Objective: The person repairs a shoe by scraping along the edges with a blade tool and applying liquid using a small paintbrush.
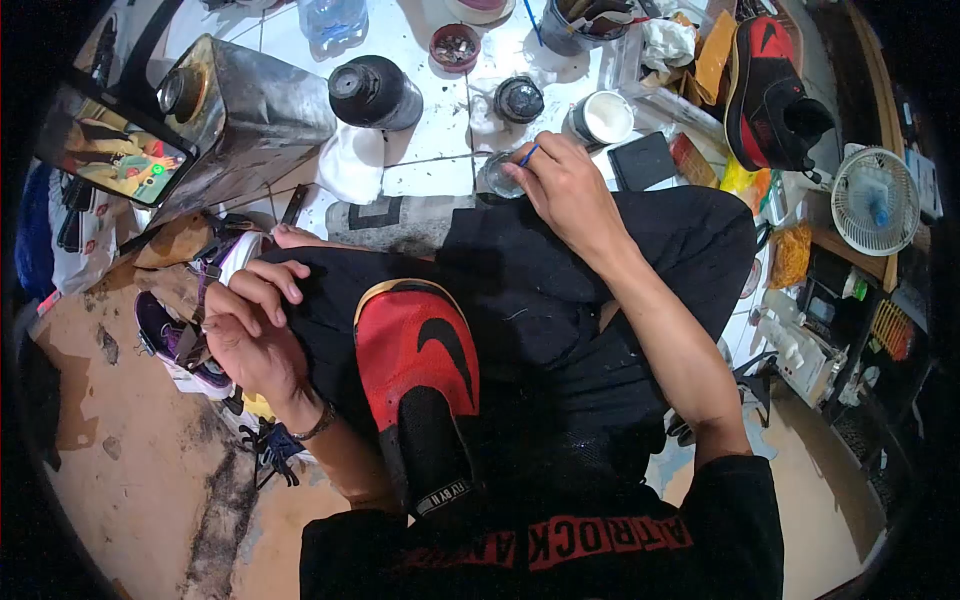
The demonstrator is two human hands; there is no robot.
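Note:
A red and black shoe (425, 345) with a black swoosh rests on my lap, toe pointing away from me. My left hand (255, 330) is raised to the left of it, palm partly up, fingers loosely curled and apart, with nothing in it. My right hand (560, 180), with a blue ring, reaches over my knee to a small clear glass container (498, 176) on the white tiles. Its thumb and fingers come together at that container's rim; whether they hold something small there cannot be made out.
Beyond my legs stand a large metal can (265, 105), a black bottle (375, 92), a dark jar (518, 100) and an open white tub (606, 118). A matching shoe (765, 100) lies at upper right, near a small fan (875, 200). More shoes (180, 335) lie at left.

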